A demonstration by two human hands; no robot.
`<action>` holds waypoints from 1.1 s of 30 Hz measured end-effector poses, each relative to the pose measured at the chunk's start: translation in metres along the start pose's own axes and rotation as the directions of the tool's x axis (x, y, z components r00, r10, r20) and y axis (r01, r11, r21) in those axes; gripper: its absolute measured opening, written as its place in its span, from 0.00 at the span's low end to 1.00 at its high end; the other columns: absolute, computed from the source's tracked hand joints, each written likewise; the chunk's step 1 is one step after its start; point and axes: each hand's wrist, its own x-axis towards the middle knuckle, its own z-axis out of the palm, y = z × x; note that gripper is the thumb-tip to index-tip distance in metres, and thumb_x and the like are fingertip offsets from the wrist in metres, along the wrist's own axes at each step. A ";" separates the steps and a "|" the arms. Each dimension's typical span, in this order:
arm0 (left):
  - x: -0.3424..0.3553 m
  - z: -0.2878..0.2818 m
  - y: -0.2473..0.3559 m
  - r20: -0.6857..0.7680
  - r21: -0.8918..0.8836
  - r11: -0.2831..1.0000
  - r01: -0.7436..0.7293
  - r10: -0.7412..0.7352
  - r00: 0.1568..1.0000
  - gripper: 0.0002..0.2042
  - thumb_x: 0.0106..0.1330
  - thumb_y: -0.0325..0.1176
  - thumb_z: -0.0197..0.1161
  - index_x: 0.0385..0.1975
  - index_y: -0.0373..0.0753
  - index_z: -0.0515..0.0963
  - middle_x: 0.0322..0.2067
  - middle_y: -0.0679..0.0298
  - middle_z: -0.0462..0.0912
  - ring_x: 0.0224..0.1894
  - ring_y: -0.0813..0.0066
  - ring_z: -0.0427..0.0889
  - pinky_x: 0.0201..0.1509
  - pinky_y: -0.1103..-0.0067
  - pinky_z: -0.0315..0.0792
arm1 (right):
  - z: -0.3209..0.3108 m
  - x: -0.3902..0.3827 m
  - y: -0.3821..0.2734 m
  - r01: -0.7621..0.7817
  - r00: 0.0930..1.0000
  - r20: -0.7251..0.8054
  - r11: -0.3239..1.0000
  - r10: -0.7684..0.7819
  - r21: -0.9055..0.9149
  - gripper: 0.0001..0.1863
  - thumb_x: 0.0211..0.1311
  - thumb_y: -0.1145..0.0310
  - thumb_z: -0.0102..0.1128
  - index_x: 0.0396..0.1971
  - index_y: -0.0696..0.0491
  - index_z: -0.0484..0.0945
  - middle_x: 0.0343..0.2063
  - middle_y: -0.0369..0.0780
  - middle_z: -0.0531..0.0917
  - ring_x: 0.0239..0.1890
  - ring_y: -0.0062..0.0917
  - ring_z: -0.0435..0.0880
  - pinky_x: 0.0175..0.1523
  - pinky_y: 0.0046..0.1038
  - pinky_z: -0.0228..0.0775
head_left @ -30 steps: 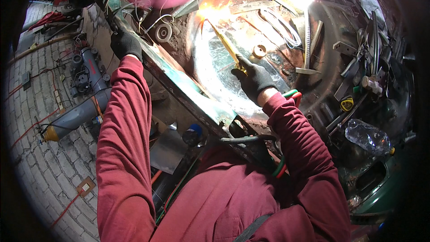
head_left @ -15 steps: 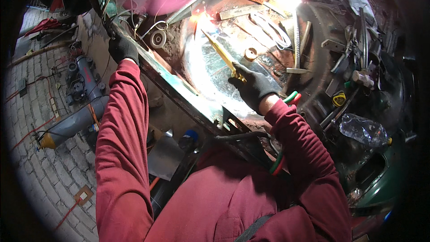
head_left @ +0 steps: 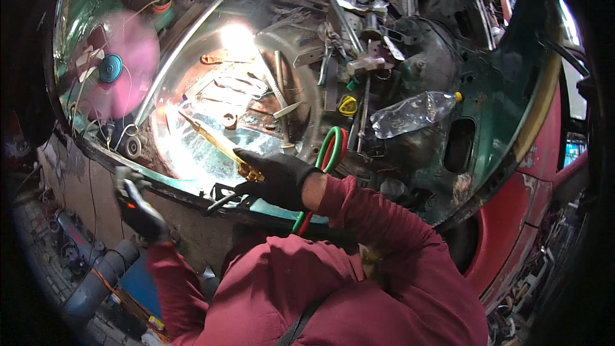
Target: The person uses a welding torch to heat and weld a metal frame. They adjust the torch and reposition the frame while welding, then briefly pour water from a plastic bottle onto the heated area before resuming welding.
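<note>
My right hand, in a black glove, is closed round a brass gas torch. Its long nozzle points up and left over a brightly lit round metal recess, and an orange-white glow shows near the tip. Green and red hoses loop beside my right wrist. My left hand, gloved and blurred, is outside the green metal edge at the left. Its fingers look curled round a small pale thing with an orange spot, too smeared to name.
A pink disc with a blue hub stands at the left. In the recess lie an orange-handled tool, a hammer and a pale coil. A plastic bottle, a yellow tape measure and several tools are at the right.
My view has swung to the right. My left hand has come off the metal edge and turned, with a small pale thing now showing in it. My right hand still holds the torch.
</note>
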 end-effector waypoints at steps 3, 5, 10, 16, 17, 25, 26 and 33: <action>-0.073 0.047 0.035 0.321 -0.393 0.905 0.161 -0.029 0.947 0.20 0.86 0.38 0.48 0.68 0.33 0.73 0.55 0.55 0.83 0.48 0.73 0.84 0.49 0.73 0.81 | 0.005 -0.029 -0.005 0.063 0.996 -0.053 0.996 -0.066 -0.058 0.42 0.73 0.44 0.62 0.77 0.52 0.61 0.42 0.58 0.87 0.45 0.55 0.88 0.51 0.48 0.79; -0.105 0.065 0.041 0.439 -0.384 0.860 0.336 -0.150 0.886 0.25 0.85 0.45 0.50 0.71 0.33 0.69 0.57 0.52 0.83 0.44 0.67 0.88 0.46 0.71 0.84 | 0.006 -0.043 -0.015 0.091 0.996 -0.018 0.995 -0.092 -0.032 0.43 0.73 0.44 0.62 0.79 0.51 0.59 0.41 0.58 0.87 0.43 0.55 0.88 0.48 0.48 0.79; -0.104 0.064 0.076 0.746 -0.486 0.318 0.814 -0.335 0.576 0.21 0.85 0.40 0.51 0.66 0.30 0.71 0.56 0.52 0.85 0.48 0.62 0.89 0.54 0.70 0.84 | -0.006 -0.091 -0.047 0.148 0.989 0.003 0.989 -0.148 -0.002 0.43 0.75 0.47 0.62 0.78 0.55 0.57 0.40 0.59 0.87 0.42 0.55 0.88 0.47 0.47 0.79; -0.126 0.078 0.093 0.648 -0.597 0.469 0.651 -0.197 0.736 0.18 0.85 0.40 0.48 0.62 0.33 0.74 0.49 0.57 0.84 0.50 0.67 0.84 0.55 0.73 0.80 | -0.018 -0.121 -0.065 0.066 0.996 0.073 0.994 -0.059 -0.092 0.45 0.74 0.44 0.60 0.78 0.56 0.56 0.45 0.59 0.86 0.45 0.55 0.88 0.48 0.49 0.79; -0.129 0.080 0.088 0.624 -0.597 0.519 0.612 -0.179 0.761 0.19 0.85 0.42 0.49 0.62 0.34 0.74 0.48 0.58 0.83 0.50 0.68 0.84 0.56 0.74 0.80 | -0.020 -0.128 -0.064 0.093 0.994 -0.056 0.990 -0.099 -0.103 0.42 0.75 0.47 0.60 0.77 0.56 0.58 0.47 0.59 0.85 0.48 0.53 0.87 0.51 0.47 0.79; -0.139 0.057 0.101 0.596 -0.656 0.470 0.591 -0.158 0.787 0.18 0.84 0.49 0.51 0.56 0.39 0.75 0.45 0.62 0.82 0.51 0.67 0.83 0.57 0.67 0.79 | -0.110 -0.189 0.119 -0.061 -0.139 -0.989 0.996 0.054 0.062 0.33 0.75 0.62 0.66 0.73 0.62 0.67 0.69 0.51 0.73 0.68 0.37 0.74 0.72 0.39 0.67; -0.138 0.055 0.096 0.623 -0.684 0.340 0.645 -0.187 0.759 0.18 0.84 0.48 0.52 0.57 0.39 0.75 0.45 0.62 0.82 0.51 0.67 0.83 0.57 0.67 0.79 | -0.114 -0.193 0.171 0.007 -0.166 -0.978 0.992 0.127 0.127 0.38 0.71 0.61 0.71 0.74 0.63 0.65 0.72 0.52 0.71 0.73 0.38 0.69 0.75 0.40 0.63; -0.147 0.034 0.151 0.643 -0.653 0.270 0.708 -0.297 0.706 0.11 0.86 0.39 0.51 0.51 0.39 0.75 0.42 0.62 0.81 0.47 0.72 0.82 0.54 0.72 0.80 | -0.079 -0.171 0.369 -0.139 -0.078 -0.754 0.742 0.652 0.656 0.43 0.66 0.58 0.76 0.73 0.64 0.67 0.68 0.53 0.76 0.69 0.41 0.76 0.74 0.41 0.66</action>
